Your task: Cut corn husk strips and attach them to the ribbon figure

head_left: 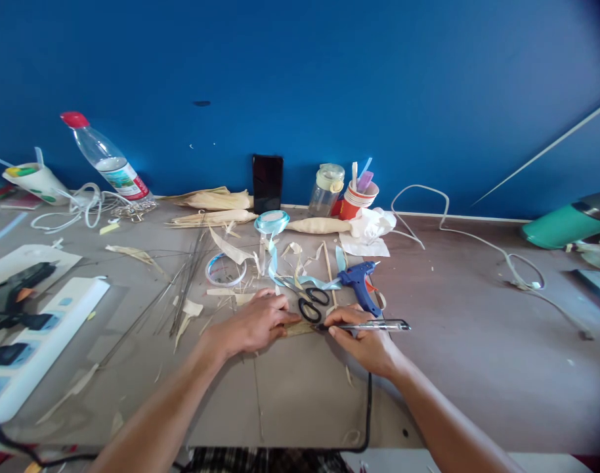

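In the middle of the desk a flat strip of pale dried corn husk (300, 328) lies between my hands. My left hand (261, 322) holds its left end against the desktop, index finger extended and the other fingers bent. A clear-barrelled pen (379, 325) is pinched in my right hand (364, 341), its tip at the husk's right end. Just beyond my fingertips lie black-handled scissors (310, 309). A blue hot glue gun (361, 284) rests beyond my right hand. Light blue ribbon (275, 259) trails from its roll among husk scraps.
Thin wires (188, 282) and a tape roll (226, 270) lie left of centre. A power strip (48, 341) occupies the left side. Along the blue wall stand a bottle (110, 161), a phone (267, 182), a jar (325, 190) and paper cups (354, 202). A white cable (482, 240) crosses the right.
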The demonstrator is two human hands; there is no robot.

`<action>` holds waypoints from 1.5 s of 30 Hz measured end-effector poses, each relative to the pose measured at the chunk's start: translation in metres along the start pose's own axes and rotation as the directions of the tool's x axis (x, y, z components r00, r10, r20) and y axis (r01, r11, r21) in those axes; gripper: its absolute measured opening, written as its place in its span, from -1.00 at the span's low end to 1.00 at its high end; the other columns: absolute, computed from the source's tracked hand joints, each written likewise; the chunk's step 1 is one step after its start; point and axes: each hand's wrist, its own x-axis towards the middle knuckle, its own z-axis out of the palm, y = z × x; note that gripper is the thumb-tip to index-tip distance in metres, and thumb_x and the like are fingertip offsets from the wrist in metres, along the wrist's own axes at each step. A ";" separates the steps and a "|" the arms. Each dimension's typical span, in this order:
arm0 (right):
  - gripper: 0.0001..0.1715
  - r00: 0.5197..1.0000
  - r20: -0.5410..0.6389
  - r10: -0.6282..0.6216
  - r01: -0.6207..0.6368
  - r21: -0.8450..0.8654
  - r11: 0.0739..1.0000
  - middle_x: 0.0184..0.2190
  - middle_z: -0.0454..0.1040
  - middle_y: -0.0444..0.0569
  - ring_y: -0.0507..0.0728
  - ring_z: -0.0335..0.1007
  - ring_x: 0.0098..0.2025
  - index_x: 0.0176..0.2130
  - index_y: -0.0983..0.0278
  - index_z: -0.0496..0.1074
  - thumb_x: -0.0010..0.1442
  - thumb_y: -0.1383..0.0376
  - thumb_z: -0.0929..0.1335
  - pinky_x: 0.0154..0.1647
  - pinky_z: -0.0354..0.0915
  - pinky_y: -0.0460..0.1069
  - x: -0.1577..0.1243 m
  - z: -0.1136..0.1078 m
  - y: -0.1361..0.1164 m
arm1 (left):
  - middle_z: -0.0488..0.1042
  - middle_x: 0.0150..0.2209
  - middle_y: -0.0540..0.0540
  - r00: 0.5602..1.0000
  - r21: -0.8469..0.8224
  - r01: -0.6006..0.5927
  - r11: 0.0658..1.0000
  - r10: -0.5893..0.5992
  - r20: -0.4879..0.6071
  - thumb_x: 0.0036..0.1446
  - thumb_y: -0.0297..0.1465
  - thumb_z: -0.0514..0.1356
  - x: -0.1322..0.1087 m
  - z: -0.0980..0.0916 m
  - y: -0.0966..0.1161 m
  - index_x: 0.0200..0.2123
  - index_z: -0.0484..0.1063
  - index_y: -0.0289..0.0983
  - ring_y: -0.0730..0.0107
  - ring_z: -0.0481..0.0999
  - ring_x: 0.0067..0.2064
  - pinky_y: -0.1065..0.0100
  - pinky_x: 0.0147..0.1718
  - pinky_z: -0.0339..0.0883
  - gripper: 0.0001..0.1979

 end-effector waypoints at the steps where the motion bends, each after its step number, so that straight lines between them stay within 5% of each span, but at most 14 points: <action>1: -0.86 1.000 0.000 0.004 -0.004 0.000 1.000 -0.39 0.53 -0.06 0.15 0.35 -0.26 -0.34 0.22 0.46 0.09 0.36 0.29 -0.20 0.25 0.05 0.000 -0.001 0.000 | 0.35 -0.24 -0.05 1.000 -0.001 -0.001 1.000 0.001 0.000 0.19 -0.42 0.11 0.000 0.000 0.000 -0.05 0.43 -0.11 0.30 0.34 -0.14 0.20 -0.02 0.07 -0.73; 45: -0.85 1.000 -0.008 -0.006 0.006 -0.014 1.000 -0.38 0.54 -0.07 0.14 0.38 -0.28 -0.33 0.22 0.47 0.10 0.36 0.30 -0.20 0.28 0.05 0.001 0.001 -0.001 | 0.35 -0.26 -0.05 1.000 0.017 0.001 1.000 -0.001 0.003 0.19 -0.42 0.09 0.000 -0.002 0.002 -0.07 0.44 -0.13 0.30 0.33 -0.16 0.23 -0.04 0.08 -0.75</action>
